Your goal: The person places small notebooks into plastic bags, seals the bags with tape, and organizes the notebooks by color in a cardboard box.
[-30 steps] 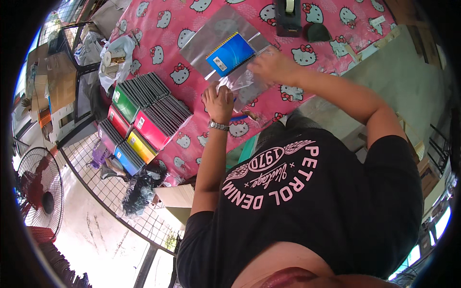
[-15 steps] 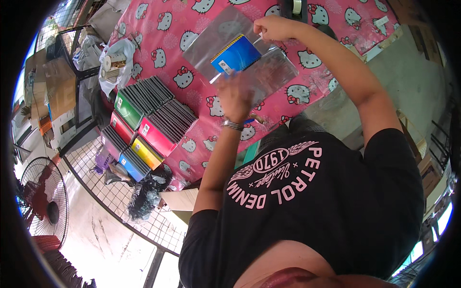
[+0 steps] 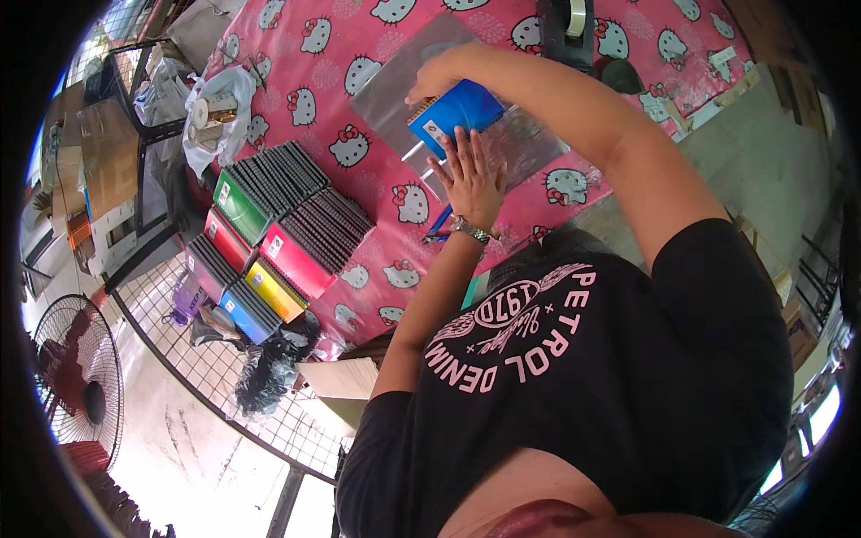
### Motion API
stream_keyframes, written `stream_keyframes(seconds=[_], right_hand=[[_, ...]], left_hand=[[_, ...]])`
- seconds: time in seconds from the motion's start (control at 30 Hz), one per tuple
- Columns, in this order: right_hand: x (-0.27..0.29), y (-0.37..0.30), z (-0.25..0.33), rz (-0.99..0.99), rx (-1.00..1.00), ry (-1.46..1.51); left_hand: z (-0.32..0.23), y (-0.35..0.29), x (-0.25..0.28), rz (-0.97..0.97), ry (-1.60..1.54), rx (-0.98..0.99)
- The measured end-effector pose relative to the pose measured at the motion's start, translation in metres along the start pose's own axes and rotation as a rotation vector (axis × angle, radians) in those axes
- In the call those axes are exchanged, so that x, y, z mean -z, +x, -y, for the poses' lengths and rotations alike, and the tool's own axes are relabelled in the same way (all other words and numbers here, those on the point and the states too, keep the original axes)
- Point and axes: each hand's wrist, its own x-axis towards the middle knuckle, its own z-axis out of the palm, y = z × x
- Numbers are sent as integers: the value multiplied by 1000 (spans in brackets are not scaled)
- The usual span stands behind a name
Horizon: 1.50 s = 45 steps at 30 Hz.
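A blue spiral-bound notebook (image 3: 463, 109) lies on a clear plastic sheet or bag (image 3: 381, 99) on the pink table. My left hand (image 3: 473, 173), with a metal wristband, lies with spread fingers over the notebook's near edge, fingertips on its cover. Over the notebook's far spiral edge my right hand (image 3: 441, 73) is bent with its fingers drawn together. What those fingers pinch, if anything, is hidden. Just behind my left wrist lies a small blue pen-like item (image 3: 439, 221), partly covered.
Stacks of spiral notebooks (image 3: 296, 220) in several colours stand on the left of the table. A tape dispenser (image 3: 567, 31) sits at the far side. A white plastic bag (image 3: 218, 117) holds rolls at the left edge. A fan (image 3: 81, 381) stands at lower left.
My right hand has moved left from the plastic's far right part to the notebook's spiral edge. My left hand, blurred before, now lies spread on the cover. The notebook has shifted slightly right.
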Motion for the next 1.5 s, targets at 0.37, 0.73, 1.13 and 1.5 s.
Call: stream_keyframes(seconds=[0.37, 0.73, 1.13, 1.5], right_hand=[[-19, 39, -42, -837, 199, -297], [-65, -66, 11, -981, 321, -398], [-121, -74, 6, -1233, 201, -401], [-68, -121, -45, -1199, -167, -281]], left_hand=[[-2, 1, 9, 31, -51, 21], [44, 45, 25, -468, -247, 147], [94, 38, 104, 35, 211, -117], [39, 70, 29, -175, -19, -70]])
